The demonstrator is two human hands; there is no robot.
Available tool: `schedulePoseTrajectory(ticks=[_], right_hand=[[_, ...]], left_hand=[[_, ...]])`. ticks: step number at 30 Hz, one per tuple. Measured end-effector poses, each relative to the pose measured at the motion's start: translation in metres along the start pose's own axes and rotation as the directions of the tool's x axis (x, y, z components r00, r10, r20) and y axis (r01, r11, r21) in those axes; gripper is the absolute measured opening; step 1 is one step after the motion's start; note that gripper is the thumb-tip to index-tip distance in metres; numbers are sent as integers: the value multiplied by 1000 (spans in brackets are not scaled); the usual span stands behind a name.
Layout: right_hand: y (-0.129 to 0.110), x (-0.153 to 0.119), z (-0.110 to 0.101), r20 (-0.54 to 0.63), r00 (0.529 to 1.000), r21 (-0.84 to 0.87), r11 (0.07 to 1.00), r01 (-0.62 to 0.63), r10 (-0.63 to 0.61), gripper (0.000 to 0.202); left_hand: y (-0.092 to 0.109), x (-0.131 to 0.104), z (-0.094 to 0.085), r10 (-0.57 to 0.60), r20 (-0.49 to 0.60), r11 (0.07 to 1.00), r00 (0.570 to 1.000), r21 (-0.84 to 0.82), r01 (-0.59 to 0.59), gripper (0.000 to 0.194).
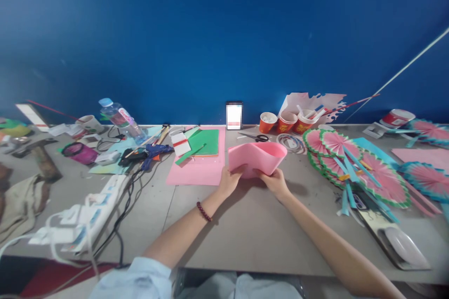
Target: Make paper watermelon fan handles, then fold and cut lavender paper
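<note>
A pink paper sheet (257, 154), bent over into a loose loop at its right side, is held up above the grey table. My left hand (231, 181) grips its lower left edge, with a dark beaded bracelet on the wrist. My right hand (275, 183) grips the lower edge further right, under the curl. The fingertips of both hands are partly hidden by the paper. Behind the sheet lie black scissors (258, 138). To the left, a green pad (206, 142) rests on flat pink sheets (196, 175).
Red paper cups (268, 123) and a phone (234, 116) stand by the blue wall. Pink paper fans (382, 177) with green edges lie right. A power strip (101, 215), cables, a bottle (122, 119) and a hammer (44, 161) are left. A person's hand shows far left.
</note>
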State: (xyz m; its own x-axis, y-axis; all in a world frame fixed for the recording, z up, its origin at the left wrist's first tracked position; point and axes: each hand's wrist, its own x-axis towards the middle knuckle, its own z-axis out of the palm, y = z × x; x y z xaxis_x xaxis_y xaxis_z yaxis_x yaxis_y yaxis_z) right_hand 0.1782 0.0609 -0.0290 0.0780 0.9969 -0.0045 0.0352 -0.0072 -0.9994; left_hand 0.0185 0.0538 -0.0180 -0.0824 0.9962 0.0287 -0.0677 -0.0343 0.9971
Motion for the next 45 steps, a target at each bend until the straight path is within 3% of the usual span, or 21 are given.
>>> schedulePoseTrajectory(ticks=[12,27,31,33,35,39,42,45], right_hand=[[0,-1,-1,19,999,4,1000,-26,26,40],[4,0,-6,44,999,-19,999,-25,26,41],[-3,3,-12,151,988,-40,999,-19,24,49],[-14,7,-20,231,971,14,999,53,-54,62],[-31,14,-30,233,959,72,986,147,-160,67],[-85,23,-57,176,956,2,971,238,-235,49],[-131,15,-71,217,908,-27,928,372,-358,35],[-165,-4,-68,228,878,-311,823,476,-422,26]], left_hand=[[3,0,0,2,-39,1000,999,8,-2,28],[4,-3,-1,20,10,999,1000,46,-21,26],[7,2,-3,14,-36,999,999,35,-13,29],[10,3,-5,-29,-39,999,999,32,30,33],[12,3,-6,-80,29,997,996,22,79,38],[16,-4,-6,-171,285,984,943,3,177,43],[20,-9,-6,-205,421,977,884,41,207,43],[27,-10,-6,-178,490,982,854,151,118,44]])
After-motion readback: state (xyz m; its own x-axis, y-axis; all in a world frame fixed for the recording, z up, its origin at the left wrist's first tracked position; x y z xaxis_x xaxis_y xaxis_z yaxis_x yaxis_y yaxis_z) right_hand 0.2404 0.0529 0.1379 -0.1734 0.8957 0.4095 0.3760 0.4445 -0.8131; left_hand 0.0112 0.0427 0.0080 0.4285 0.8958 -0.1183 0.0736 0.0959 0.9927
